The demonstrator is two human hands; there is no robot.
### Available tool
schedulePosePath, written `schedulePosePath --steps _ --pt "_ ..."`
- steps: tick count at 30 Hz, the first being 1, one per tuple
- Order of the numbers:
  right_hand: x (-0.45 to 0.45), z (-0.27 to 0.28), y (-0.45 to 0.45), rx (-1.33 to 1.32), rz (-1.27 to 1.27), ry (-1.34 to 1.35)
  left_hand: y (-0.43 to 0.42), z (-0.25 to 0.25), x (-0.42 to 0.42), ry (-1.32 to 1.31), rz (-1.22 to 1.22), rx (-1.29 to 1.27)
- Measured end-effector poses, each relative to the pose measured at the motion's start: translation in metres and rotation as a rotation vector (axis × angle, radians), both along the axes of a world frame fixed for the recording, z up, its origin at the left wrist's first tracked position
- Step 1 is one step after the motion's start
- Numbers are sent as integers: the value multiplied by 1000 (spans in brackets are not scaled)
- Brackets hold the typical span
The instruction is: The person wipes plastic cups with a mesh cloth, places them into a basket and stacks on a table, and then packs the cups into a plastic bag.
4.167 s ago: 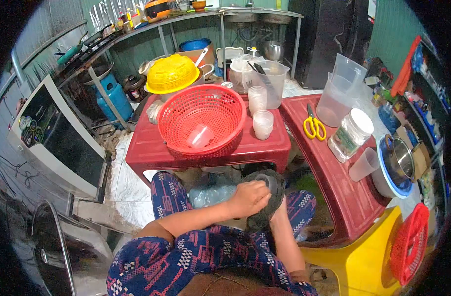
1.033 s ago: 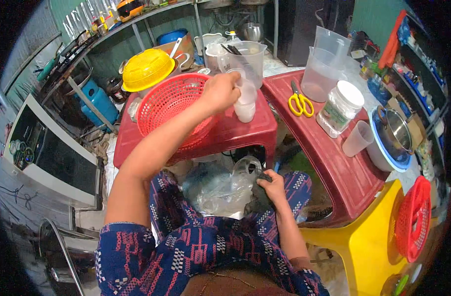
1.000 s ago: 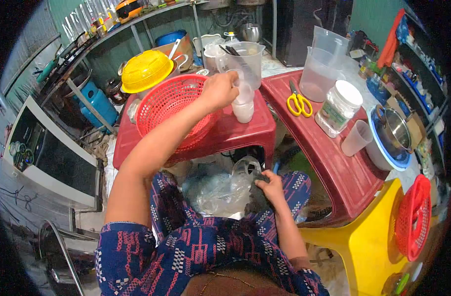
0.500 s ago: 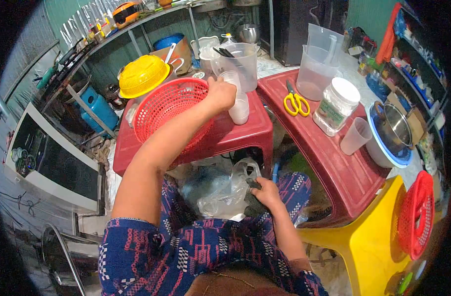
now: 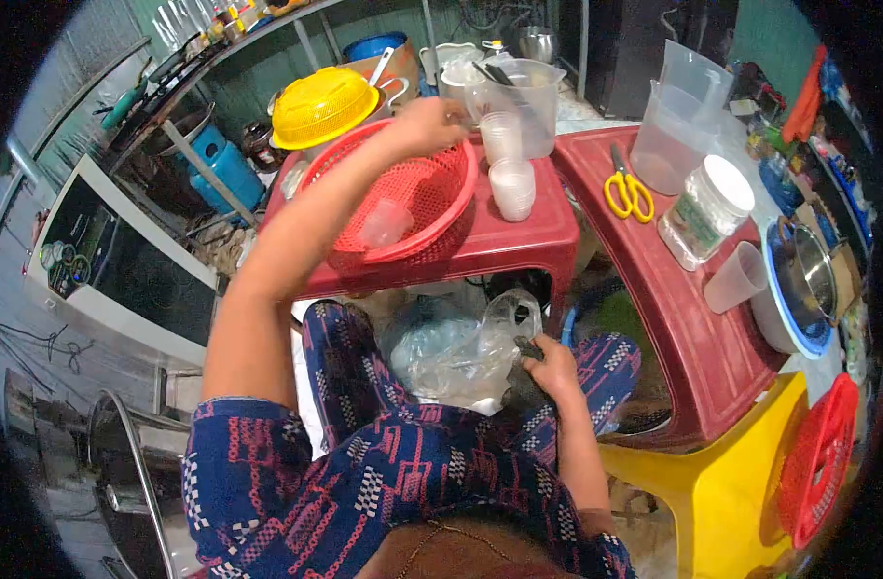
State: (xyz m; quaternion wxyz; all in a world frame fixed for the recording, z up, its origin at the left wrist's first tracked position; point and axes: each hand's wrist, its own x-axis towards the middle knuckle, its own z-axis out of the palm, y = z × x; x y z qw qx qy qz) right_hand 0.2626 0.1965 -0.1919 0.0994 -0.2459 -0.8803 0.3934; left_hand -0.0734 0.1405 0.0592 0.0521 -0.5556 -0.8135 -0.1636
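My left hand (image 5: pixel 434 125) is above the far rim of a red plastic basket (image 5: pixel 453 212), its fingers loosely bent and apart with nothing visible in them. A translucent plastic cup (image 5: pixel 386 222) lies inside the basket. To the right of that hand, a stack of clear plastic cups (image 5: pixel 502 138) stands behind another stack of cups (image 5: pixel 513 190) on the red stool table. Low by my knee, my right hand (image 5: pixel 554 370) grips a dark cloth (image 5: pixel 526 386). Beside it is a clear plastic bag (image 5: pixel 451 362), partly crumpled.
A yellow basket (image 5: pixel 324 106) sits behind the red one, and a big clear jug (image 5: pixel 533 106) holds dark utensils. On the right red table are yellow-handled scissors (image 5: pixel 629 193), measuring jugs (image 5: pixel 668 135), a white-lidded jar (image 5: pixel 707 212) and a cup (image 5: pixel 735 278). A yellow stool (image 5: pixel 721 473) stands nearer.
My left hand has moved left from the cup stack to over the basket rim. A cup now shows in the basket. The view has shifted; my right hand keeps its hold.
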Motion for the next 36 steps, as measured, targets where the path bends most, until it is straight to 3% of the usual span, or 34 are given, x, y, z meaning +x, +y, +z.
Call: schedulePosePath --steps 6,10,12,15,22,24,28,33,36 --pt "-3 9 -6 72 40 -84 -85 -37 -52 -283 -14 -354" --pt "-7 5 -9 88 64 -61 -109 -76 -51 -444 115 -344" --pt "-9 0 -9 103 80 -62 -113 -90 -49 -720 86 -252" --pt "-10 -4 -7 117 117 -83 -113 -87 -39 -791 217 -326" --pt "-5 -1 -8 107 96 -87 -116 -102 -48 -775 168 -185" --pt "-4 0 -9 116 89 -81 -114 -100 -46 -791 268 -239" --pt "-4 -3 -8 114 78 -117 -112 -93 -38 -743 263 -247" --pt "-4 -1 -9 116 90 -115 -113 -105 -46 -935 233 -154" --pt "-3 -1 -8 94 98 -98 -108 -119 -60 -912 178 -157"
